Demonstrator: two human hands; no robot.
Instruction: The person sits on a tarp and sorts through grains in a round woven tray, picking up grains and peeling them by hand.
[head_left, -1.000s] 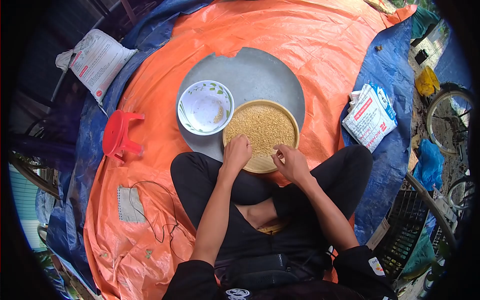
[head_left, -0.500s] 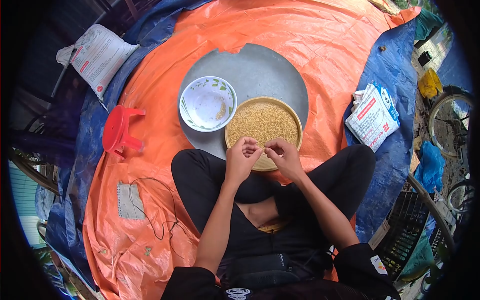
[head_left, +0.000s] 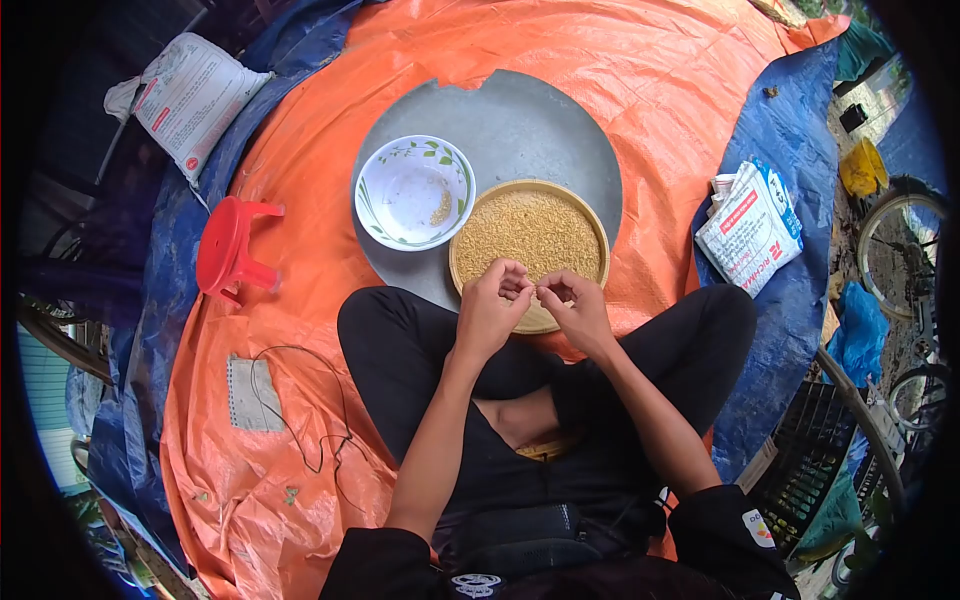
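Observation:
A round woven tray (head_left: 604,240) full of golden grains (head_left: 525,225) lies in front of my crossed legs, overlapping the lower right of a round grey board (head_left: 540,120). Over the near edge of the tray, my left hand (head_left: 494,300) and my right hand (head_left: 575,308) are raised with their fingertips almost meeting. Each hand pinches thumb against forefinger. Whatever they hold is too small to make out. Left of the tray stands a white bowl (head_left: 400,205) with green leaf decoration and a small heap of grains inside.
Orange tarpaulin (head_left: 300,200) spreads under everything, with blue tarpaulin (head_left: 800,120) at the sides. A red plastic stool (head_left: 225,245), a notebook (head_left: 255,393) and a black cord lie left. Printed sacks (head_left: 750,230) rest right; a filled sack (head_left: 195,100) sits upper left.
My fingertips have come closer together above the tray, with the left hand shifting slightly right and up. The whole view has tilted a little; the bowl and tray appear unmoved.

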